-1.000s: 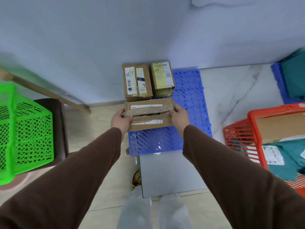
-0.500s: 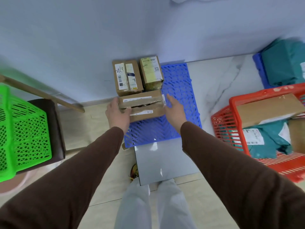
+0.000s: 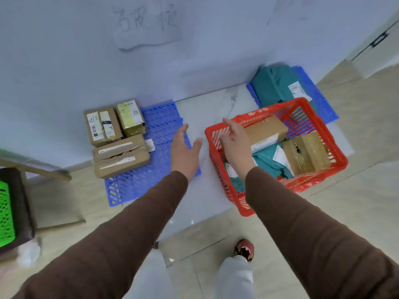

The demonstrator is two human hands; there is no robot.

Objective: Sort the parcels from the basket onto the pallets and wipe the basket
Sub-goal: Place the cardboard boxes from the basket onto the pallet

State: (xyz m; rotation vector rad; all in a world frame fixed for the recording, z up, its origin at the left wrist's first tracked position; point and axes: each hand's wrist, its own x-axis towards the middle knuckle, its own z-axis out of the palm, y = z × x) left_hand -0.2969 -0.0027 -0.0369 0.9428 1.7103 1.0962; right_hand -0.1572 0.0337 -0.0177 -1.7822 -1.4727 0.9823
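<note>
Pale tiled floor point(image 3: 356, 208) runs up to a blue-white wall point(image 3: 64, 61), where a sheet of paper point(image 3: 146, 24) bears handwritten characters. Against that wall you have a blue pallet point(image 3: 164, 121) carrying three cardboard boxes: a labelled box point(image 3: 101, 126) and a yellowish box point(image 3: 130, 118) side by side at the back, and a taped flat box point(image 3: 121, 155) lying in front of them, touching both. Your left hand point(image 3: 185, 154) hovers over the pallet's right edge, fingers spread and holding nothing. Your right hand point(image 3: 237, 145) is over the near-left rim of the red basket point(image 3: 244, 203), fingers loosely spread, also empty. Inside the basket lie two cardboard parcels point(image 3: 267, 128) and teal mailer bags point(image 3: 267, 160). Beyond it, a second blue pallet point(image 3: 323, 104) holds a teal bag point(image 3: 274, 85). At far left, a green basket point(image 3: 5, 212) sits on a dark stool point(image 3: 19, 190).
</note>
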